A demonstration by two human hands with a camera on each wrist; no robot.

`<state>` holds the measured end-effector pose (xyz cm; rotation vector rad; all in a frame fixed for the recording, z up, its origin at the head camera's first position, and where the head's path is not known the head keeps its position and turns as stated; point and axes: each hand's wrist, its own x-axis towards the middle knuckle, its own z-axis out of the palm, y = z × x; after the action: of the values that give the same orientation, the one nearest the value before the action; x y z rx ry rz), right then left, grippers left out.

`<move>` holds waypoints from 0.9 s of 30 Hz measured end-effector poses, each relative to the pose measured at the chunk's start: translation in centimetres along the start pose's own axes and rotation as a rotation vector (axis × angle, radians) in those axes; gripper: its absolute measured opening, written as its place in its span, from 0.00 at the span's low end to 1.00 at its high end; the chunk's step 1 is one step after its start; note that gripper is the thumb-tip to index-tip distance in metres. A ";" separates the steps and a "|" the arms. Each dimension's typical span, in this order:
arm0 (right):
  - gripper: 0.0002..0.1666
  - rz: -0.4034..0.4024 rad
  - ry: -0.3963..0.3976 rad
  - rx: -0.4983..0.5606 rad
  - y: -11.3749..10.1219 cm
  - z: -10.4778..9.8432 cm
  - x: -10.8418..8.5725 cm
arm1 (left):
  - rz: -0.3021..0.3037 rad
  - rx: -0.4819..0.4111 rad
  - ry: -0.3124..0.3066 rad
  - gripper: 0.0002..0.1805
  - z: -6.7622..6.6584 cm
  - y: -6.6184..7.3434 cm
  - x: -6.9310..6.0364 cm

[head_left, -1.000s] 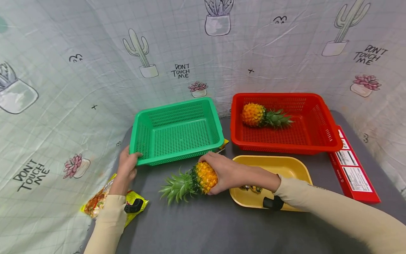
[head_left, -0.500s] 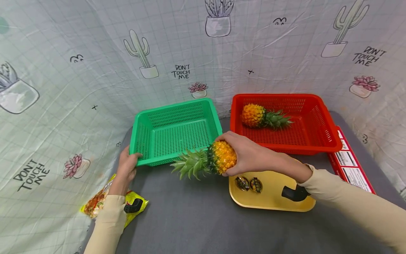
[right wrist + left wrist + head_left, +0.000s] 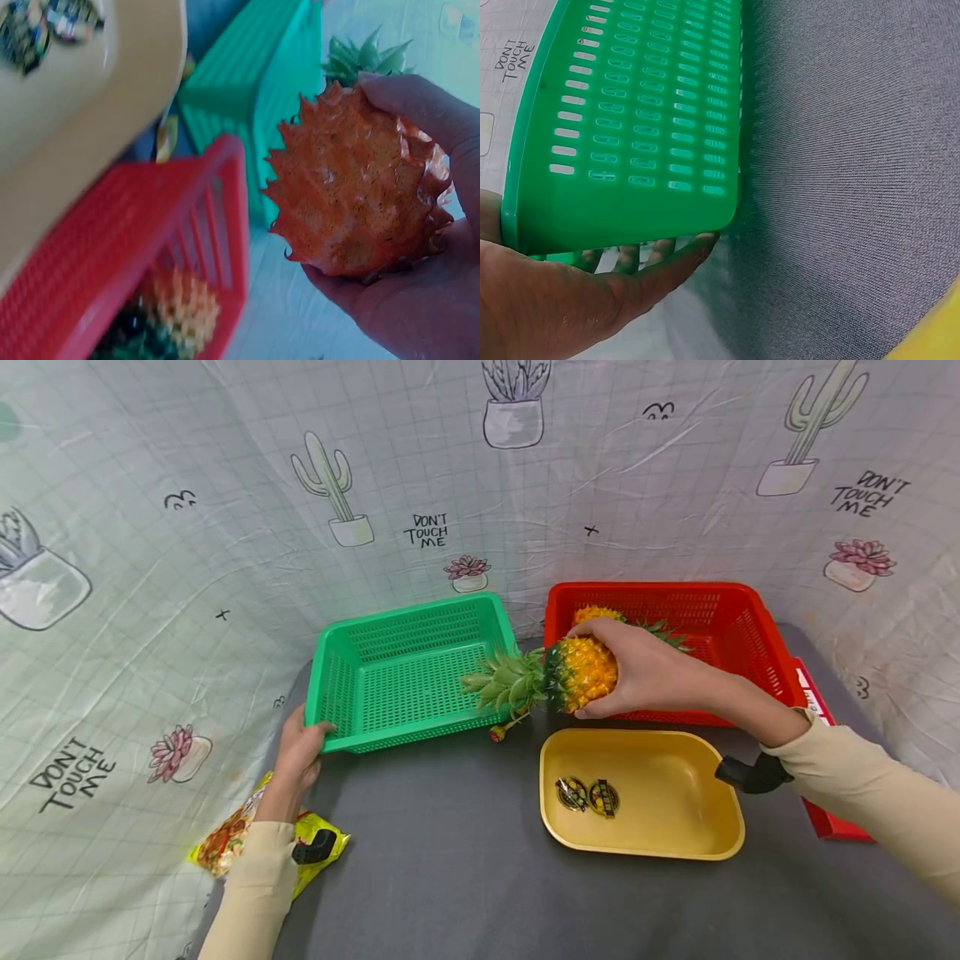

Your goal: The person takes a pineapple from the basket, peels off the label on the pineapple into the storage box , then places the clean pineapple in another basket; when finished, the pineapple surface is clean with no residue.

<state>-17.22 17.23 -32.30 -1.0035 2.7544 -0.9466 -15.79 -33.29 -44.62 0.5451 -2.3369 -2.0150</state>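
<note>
My right hand (image 3: 645,672) grips a pineapple (image 3: 588,675) round its orange body, in the air by the front left corner of the red basket (image 3: 675,717). The pineapple's green leaves point left, over the right end of the green basket (image 3: 412,735). In the right wrist view the spiky base of the held pineapple (image 3: 360,187) faces the camera. A second pineapple (image 3: 597,612) lies in the red basket, partly hidden by my hand. My left hand (image 3: 300,747) holds the green basket at its near left corner, with the rim (image 3: 514,202) in its grasp.
A yellow tray (image 3: 660,835) with two round dark badges (image 3: 588,796) stands before the red basket. A red box (image 3: 832,827) lies at the right, partly under my sleeve. A yellow food packet (image 3: 315,847) is beneath my left forearm. A small stemmed item (image 3: 498,732) lies between the baskets.
My right hand has carried the pineapple up and to the right, from the table before the green basket to the red basket's front left corner. The left hand stays on the green basket.
</note>
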 end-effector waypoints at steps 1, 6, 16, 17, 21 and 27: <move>0.51 0.008 0.000 -0.002 0.3 -0.4 0.0 | 0.000 -0.002 -0.001 0.39 0.0 0.0 0.0; 0.51 0.070 -0.028 0.011 2.3 -2.5 0.0 | -0.004 0.018 0.002 0.39 -0.1 0.0 0.0; 0.53 0.216 -0.049 0.007 6.2 -4.4 -0.5 | -0.012 0.024 0.014 0.38 0.0 -0.1 0.2; 0.52 0.222 -0.051 0.005 6.4 -4.5 -0.5 | -0.013 0.025 0.012 0.38 -0.1 -0.1 0.2; 0.52 0.234 -0.056 -0.003 7.3 -4.7 -0.9 | -0.016 0.027 0.012 0.38 -0.1 0.0 0.3; 0.51 0.251 -0.062 -0.014 9.4 -4.7 -1.6 | -0.016 0.029 0.011 0.38 0.0 0.1 0.1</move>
<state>-22.46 26.27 -34.03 -0.6540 2.7535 -0.8443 -15.94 -33.35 -44.51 0.5762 -2.3670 -1.9819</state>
